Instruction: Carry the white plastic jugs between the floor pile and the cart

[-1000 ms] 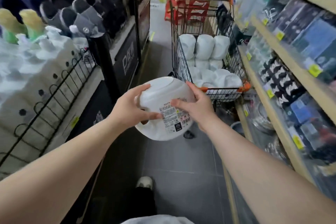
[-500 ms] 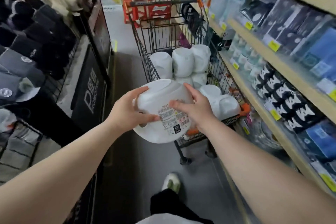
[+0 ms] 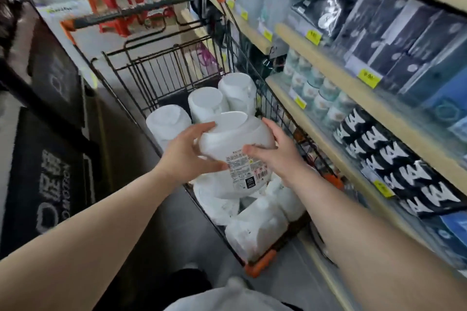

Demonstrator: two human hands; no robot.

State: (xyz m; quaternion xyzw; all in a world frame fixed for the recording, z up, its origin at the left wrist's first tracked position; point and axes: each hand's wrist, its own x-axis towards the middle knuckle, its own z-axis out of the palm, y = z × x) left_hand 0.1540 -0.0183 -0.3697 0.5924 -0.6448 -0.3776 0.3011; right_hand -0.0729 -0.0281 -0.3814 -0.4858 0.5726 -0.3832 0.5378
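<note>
- Your left hand (image 3: 185,153) grips the left flank of the white bowl (image 3: 236,144); the fingers curl over its upper edge and the thumb lies along the lower side, next to the printed label (image 3: 246,169).
- Your right hand (image 3: 276,156) holds the opposite flank; the thumb presses just above the label and the fingers wrap round the far side, so the bowl is clasped between both hands.
- The bowl is upturned and tilted, its base ring facing up and away from you; it now hangs over the wire cart (image 3: 161,76), whereas a second ago it was held over bare floor, short of the cart's near end.
- Since then the view has swung right and closer; the cart, earlier ahead of you, now lies directly beneath your hands, and the slipper display on your left has gone out of sight.
- Your hold itself has not changed; both hands sit on the same flanks as before.
- More white bowls (image 3: 206,106) stand upturned at the cart's far end; others lie wrapped in plastic (image 3: 257,227) at its near end, below the held bowl.
- Wooden shelves (image 3: 336,76) run along your right, with yellow price tags (image 3: 369,76) on their edges; a black mat (image 3: 45,184) with white lettering lies on the left.
</note>
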